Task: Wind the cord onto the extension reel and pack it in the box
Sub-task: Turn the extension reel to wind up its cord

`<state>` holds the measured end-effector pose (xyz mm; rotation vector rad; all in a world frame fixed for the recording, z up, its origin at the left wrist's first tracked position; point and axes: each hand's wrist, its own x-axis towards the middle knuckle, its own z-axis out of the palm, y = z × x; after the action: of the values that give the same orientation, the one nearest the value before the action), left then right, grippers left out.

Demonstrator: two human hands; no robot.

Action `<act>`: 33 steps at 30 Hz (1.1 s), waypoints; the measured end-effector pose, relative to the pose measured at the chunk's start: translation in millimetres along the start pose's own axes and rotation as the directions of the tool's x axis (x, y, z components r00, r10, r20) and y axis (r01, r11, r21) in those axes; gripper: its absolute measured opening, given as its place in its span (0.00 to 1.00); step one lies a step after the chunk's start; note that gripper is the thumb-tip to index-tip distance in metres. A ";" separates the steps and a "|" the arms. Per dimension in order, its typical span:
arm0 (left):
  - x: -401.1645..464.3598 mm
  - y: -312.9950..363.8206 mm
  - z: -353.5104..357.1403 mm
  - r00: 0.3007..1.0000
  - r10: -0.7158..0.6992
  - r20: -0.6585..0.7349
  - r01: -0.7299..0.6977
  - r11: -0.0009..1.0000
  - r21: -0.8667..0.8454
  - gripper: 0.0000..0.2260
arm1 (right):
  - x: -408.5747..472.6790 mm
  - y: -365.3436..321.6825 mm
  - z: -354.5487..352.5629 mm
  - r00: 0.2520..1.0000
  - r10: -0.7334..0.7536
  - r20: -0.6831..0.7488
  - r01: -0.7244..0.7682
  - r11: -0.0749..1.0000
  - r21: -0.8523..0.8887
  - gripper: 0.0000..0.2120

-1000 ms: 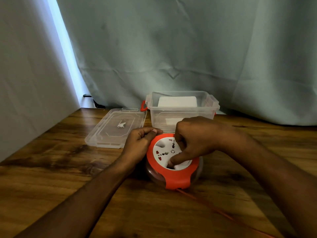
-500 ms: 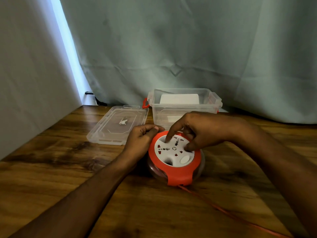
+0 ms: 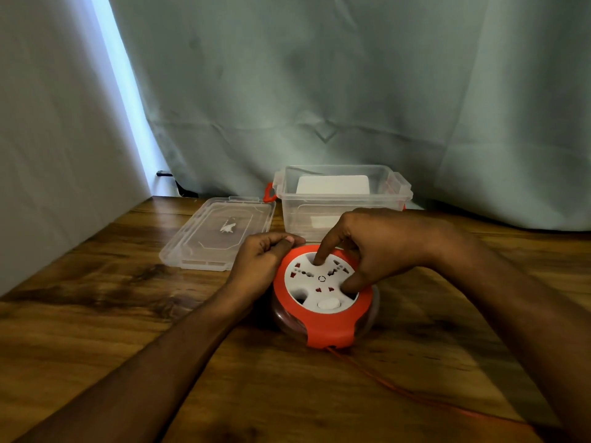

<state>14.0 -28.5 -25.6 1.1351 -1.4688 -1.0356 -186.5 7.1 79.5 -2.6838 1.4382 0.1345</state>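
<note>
The round orange extension reel [image 3: 329, 330] with a white socket face [image 3: 319, 282] lies flat on the wooden table [image 3: 96, 308]. My left hand [image 3: 260, 263] grips its left rim. My right hand [image 3: 380, 247] rests on the white face, index finger in a notch at the far side and thumb in a notch at the right. The orange cord [image 3: 415, 394] leaves the reel's near side and trails across the table to the lower right. The clear plastic box [image 3: 342, 199] stands open just behind the reel.
The box's clear lid [image 3: 220, 231] lies flat on the table to the left of the box. A white rectangular object [image 3: 332, 185] sits inside the box. Grey-green curtains hang behind and along the left side.
My right hand has turned the white face round: the oval button moved from the right to the near side. The left hand stayed on the rim.
</note>
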 end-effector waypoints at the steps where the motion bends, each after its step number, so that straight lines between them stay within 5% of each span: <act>1: 0.1 -0.1 -0.2 1.000 0.002 -0.002 -0.002 1.000 0.001 0.12 | 0.5 0.0 0.4 1.000 0.009 -0.005 -0.009 1.000 -0.009 0.28; 16: -2.2 1.4 0.1 1.000 -0.002 -0.020 0.002 1.000 0.002 0.12 | 9.3 -10.3 11.9 0.998 0.047 -0.033 -0.048 0.998 -0.032 0.23; 20: -3.2 0.6 0.4 1.000 0.001 -0.022 -0.001 1.000 -0.014 0.11 | 3.5 -5.3 2.4 0.996 0.013 -0.085 -0.014 1.000 -0.005 0.05; 33: -4.3 4.4 0.2 1.000 -0.010 0.010 0.010 0.999 0.030 0.12 | 9.6 12.1 6.9 0.998 -0.066 0.004 0.066 0.996 0.061 0.27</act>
<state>13.5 -23.5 -22.1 1.1613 -1.4928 -1.0304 -191.5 -6.7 71.0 -2.6753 1.3282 0.0917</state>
